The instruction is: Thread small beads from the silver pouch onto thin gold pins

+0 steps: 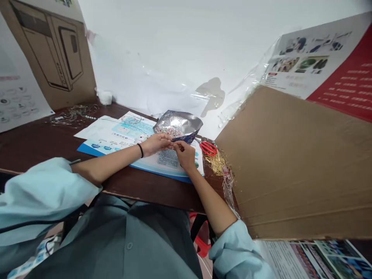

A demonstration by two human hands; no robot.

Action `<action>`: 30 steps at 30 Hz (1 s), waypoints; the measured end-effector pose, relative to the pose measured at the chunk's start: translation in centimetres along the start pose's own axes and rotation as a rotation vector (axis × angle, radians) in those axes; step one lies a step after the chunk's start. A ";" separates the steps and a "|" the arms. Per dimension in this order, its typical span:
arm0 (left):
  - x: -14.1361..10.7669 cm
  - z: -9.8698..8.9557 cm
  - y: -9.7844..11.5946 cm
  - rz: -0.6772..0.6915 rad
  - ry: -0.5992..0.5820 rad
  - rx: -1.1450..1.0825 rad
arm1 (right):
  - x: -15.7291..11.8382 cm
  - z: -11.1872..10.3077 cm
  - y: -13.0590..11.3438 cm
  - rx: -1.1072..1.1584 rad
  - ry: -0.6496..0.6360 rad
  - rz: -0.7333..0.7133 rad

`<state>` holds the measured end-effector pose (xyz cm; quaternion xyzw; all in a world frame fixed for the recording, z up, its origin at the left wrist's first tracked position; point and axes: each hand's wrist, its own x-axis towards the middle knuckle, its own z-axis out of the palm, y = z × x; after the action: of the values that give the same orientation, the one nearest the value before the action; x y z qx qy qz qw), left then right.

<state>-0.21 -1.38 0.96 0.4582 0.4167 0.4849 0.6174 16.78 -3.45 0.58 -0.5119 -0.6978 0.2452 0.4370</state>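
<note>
My left hand (pixel 155 144) and my right hand (pixel 185 155) meet above a blue-and-white printed booklet (pixel 130 133), their fingertips pinched together. Whatever lies between the fingertips is too small to make out. Just beyond them, a silver foil pouch (pixel 178 125) lies open with many small colored beads inside. A black wristband (pixel 140 150) circles my left wrist. To the right of my right hand lie red-handled scissors (pixel 208 148) on a scatter of thin gold pins (pixel 216 163).
The dark wooden table (pixel 43 149) has a tangle of thin wire (pixel 72 115) at its far left. A large cardboard sheet (pixel 290 162) leans in from the right, overlapping the table's right end. Printed posters and a cardboard panel (pixel 55 50) stand behind, against a plastic-covered white wall (pixel 151 50).
</note>
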 end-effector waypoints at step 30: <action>0.0 0.0 0.3 -0.055 -0.020 0.018 | 0.3 0.1 -0.4 0.041 0.088 0.019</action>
<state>-0.32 -1.37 1.27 0.4569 0.4273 0.4592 0.6307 16.48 -3.33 0.94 -0.5198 -0.6676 0.2409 0.4755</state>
